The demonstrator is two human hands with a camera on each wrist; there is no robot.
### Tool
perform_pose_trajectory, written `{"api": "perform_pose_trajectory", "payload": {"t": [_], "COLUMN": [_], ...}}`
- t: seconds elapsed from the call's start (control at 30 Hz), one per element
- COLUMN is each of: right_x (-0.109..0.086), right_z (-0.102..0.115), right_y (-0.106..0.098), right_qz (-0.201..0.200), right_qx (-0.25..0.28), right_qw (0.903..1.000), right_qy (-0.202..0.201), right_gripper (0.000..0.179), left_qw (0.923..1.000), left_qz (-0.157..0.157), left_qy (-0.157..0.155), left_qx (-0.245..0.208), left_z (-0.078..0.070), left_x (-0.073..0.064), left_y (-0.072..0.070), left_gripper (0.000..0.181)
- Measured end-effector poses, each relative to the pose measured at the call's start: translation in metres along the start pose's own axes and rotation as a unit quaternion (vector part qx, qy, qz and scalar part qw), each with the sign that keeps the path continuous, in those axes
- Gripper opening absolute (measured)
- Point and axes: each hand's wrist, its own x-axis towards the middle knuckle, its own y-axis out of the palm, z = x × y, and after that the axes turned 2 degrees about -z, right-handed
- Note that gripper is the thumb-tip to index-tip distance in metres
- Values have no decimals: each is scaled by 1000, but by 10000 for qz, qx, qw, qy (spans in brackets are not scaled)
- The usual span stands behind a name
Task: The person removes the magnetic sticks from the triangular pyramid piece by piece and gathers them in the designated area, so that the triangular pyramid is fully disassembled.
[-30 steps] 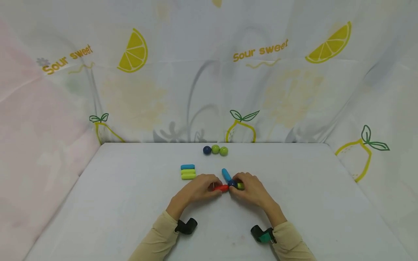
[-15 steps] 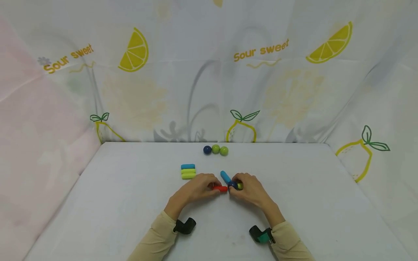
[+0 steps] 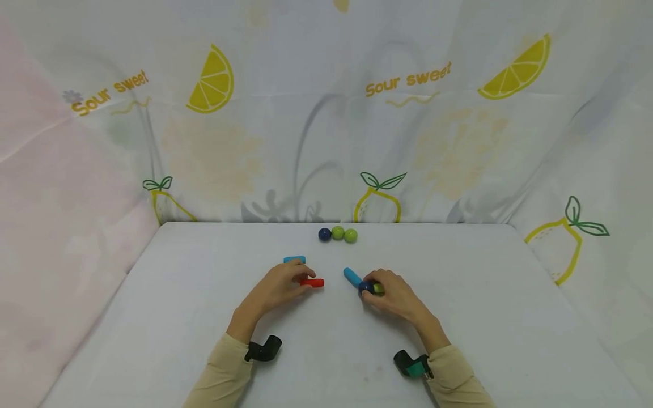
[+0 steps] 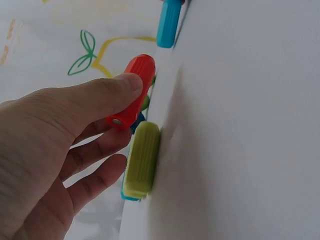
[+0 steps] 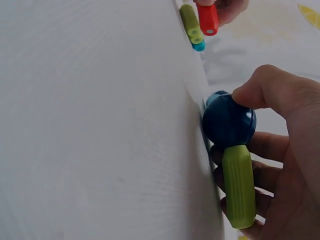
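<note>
My left hand (image 3: pixel 278 286) pinches a red magnetic rod (image 3: pixel 313 283) between thumb and fingers; a small metal disc shows at the rod's end (image 4: pixel 118 121). Below those fingers in the left wrist view lies a yellow-green rod (image 4: pixel 142 160). My right hand (image 3: pixel 395 294) grips a dark blue ball (image 5: pixel 229 120), its thumb on top. A yellow-green rod (image 5: pixel 238 187) joins the ball and lies along the right fingers. Pointing away from the ball toward the back left is a blue rod (image 3: pixel 352 277). The red rod is apart from the ball.
Near the table's back edge sit a dark blue ball (image 3: pixel 325 234) and two green balls (image 3: pixel 338 232). Another blue rod (image 3: pixel 295 259) lies just beyond the left hand, which hides the yellow-green rods beside it in the head view. A printed cloth (image 3: pixel 306 113) hangs behind.
My left hand has moved left with the red rod, away from the dark blue ball, and now covers the yellow-green rods. The right hand has barely moved; its blue rod has swung slightly left.
</note>
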Motion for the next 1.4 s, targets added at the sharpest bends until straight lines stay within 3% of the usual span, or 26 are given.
{"api": "perform_pose_trajectory", "payload": {"t": [0.17,0.37,0.87,1.13,1.23,1.4], "right_x": [-1,-2,-2,-1,-1,-2], "right_z": [-2,-3,-9,-9,-10,-12], "right_y": [0,-1,-1,-3,-3,-4], "right_qz": [61,170,310,449,528,588], "right_qx": [-35,-40,-25,42,120,247], "right_qw": [9999,9998,9992,9982,9974,9961], "right_qy": [-78,-61,-247,-384,-483,-611], "right_gripper": [27,28,28,29,28,26], "left_qw": [9995,9986,9986,9982,9982,9961], "left_qz": [-283,-289,-247,-462,-213,487], "left_qy": [-103,-360,-368,250,549,728], "left_qx": [106,249,285,282,149,51], "left_z": [12,23,26,5,-10,-30], "left_x": [-7,-9,-11,3,13,30], "left_y": [-8,-8,-8,-3,7,27], "left_gripper": [20,17,21,20,22,29]}}
